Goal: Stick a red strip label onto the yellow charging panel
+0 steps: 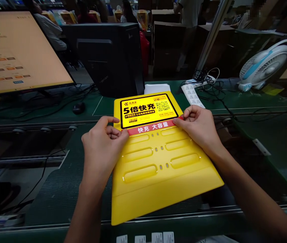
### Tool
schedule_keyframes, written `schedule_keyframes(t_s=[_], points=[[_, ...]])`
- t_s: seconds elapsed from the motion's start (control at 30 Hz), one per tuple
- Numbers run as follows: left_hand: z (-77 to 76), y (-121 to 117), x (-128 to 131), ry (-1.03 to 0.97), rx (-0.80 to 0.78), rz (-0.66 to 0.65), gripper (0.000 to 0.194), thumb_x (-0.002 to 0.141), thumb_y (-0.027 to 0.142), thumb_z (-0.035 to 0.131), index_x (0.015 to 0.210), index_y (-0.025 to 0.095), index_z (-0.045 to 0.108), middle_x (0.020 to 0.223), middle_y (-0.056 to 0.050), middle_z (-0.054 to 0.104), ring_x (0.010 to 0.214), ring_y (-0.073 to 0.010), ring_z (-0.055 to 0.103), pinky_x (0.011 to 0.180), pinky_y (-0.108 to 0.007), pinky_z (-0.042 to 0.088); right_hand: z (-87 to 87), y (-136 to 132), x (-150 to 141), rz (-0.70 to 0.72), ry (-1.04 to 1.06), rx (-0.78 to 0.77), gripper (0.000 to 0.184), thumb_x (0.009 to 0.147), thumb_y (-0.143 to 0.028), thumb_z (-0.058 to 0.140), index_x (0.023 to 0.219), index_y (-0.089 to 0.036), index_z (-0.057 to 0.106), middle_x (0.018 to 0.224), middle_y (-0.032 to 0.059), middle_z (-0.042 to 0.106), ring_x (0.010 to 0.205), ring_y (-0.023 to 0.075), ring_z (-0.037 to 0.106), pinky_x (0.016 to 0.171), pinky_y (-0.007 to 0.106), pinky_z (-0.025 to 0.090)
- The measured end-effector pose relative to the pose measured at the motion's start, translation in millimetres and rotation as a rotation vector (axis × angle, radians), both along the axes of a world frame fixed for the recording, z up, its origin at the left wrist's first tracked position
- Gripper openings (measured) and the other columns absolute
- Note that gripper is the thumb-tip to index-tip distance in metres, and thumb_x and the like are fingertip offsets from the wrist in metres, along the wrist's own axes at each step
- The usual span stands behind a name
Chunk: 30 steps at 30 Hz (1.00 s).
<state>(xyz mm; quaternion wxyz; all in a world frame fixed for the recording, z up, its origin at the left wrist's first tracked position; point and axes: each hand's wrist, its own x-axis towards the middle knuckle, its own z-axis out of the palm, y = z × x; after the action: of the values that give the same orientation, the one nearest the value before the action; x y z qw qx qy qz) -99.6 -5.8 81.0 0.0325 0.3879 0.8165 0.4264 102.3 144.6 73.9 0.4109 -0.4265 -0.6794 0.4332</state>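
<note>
A yellow molded plastic panel (138, 192) lies in front of me, its upper part bearing a yellow and black printed label (143, 109) with a QR code. Just under that label, a red strip sticker (153, 127) with white characters runs across the panel. My left hand (105, 138) pinches the strip's left end between thumb and fingers. At the strip's right end, my right hand (196, 125) is closed on it in the same way. Whether the strip is stuck down along its length, I cannot tell. Slots and small holes show on the panel below it.
A monitor (22, 54) stands at the left, with a mouse (79, 108) near it. Behind the panel is a black computer tower (108, 57). Cables, a sheet of labels (192, 94) and a white fan (267, 64) are at the right. People are in the background.
</note>
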Motion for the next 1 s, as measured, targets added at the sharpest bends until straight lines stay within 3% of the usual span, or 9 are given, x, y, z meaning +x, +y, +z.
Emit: schedule_keyframes(t_s=[0.4,1.0], points=[[-0.9,1,-6,-0.005,-0.067,0.011,0.035,0.073,0.039,0.073,0.105,0.025,0.066,0.070,0.003,0.070,0.059,-0.0163,0.066,0.057,-0.025,0.049,-6.8,6,-2,-0.032,-0.045,0.076,0.031,0.063,-0.024,0.076,0.064,-0.018,0.046,0.061,-0.0031,0.054,0.057,0.0097,0.047,0.052,0.021,0.035],[9.3,3,-2,0.029,-0.139,-0.003,0.037,0.073,0.034,0.071,0.108,0.023,0.065,0.070,0.004,0.069,0.058,-0.0159,0.065,0.062,-0.027,0.050,-5.1,5,-3,-0.057,-0.105,0.124,0.026,0.063,-0.020,0.074,0.065,-0.019,0.049,0.060,-0.0035,0.056,0.055,0.0102,0.048,0.052,0.022,0.033]])
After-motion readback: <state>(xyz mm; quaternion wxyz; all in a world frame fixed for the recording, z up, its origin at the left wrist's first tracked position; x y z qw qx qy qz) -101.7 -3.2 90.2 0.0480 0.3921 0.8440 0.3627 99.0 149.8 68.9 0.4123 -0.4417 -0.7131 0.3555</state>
